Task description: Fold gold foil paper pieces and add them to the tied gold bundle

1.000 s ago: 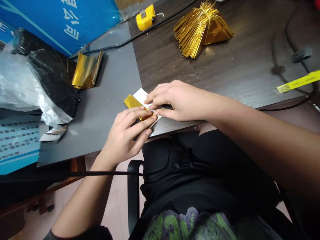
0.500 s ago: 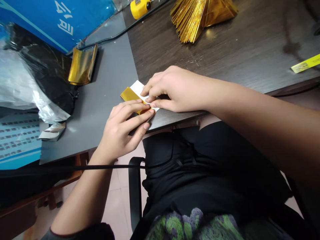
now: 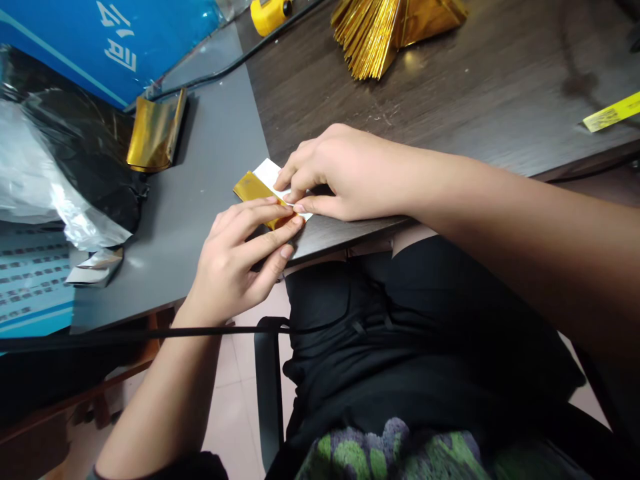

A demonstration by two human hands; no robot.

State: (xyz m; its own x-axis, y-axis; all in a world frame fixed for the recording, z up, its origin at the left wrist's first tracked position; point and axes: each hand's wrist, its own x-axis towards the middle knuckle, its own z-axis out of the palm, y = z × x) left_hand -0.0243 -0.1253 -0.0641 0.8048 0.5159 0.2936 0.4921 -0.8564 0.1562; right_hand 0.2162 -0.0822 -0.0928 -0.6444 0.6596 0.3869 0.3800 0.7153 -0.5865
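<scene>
A small sheet of gold foil paper (image 3: 254, 188) with a white back lies on the table near its front edge, its gold part folded over the white. From the left, my left hand (image 3: 243, 250) presses the gold part down with extended fingers, its thumb held apart near the table edge. My right hand (image 3: 327, 180) has its fingers bent on the white part, and its thumb meets the left fingertips at the fold. The fingers hide the near end of the paper.
A fanned bundle of gold paper (image 3: 373, 40) lies at the back, with a yellow tape measure (image 3: 269, 17) to its left. More folded gold paper (image 3: 154, 133) lies beside the black and clear plastic bags (image 3: 70, 133). A dark cable (image 3: 225, 72) crosses the table. A yellow strip (image 3: 613, 113) lies at right.
The whole view has shifted slightly left and up. Both hands stay on the folded gold foil paper, with hardly any movement of the fingers.
</scene>
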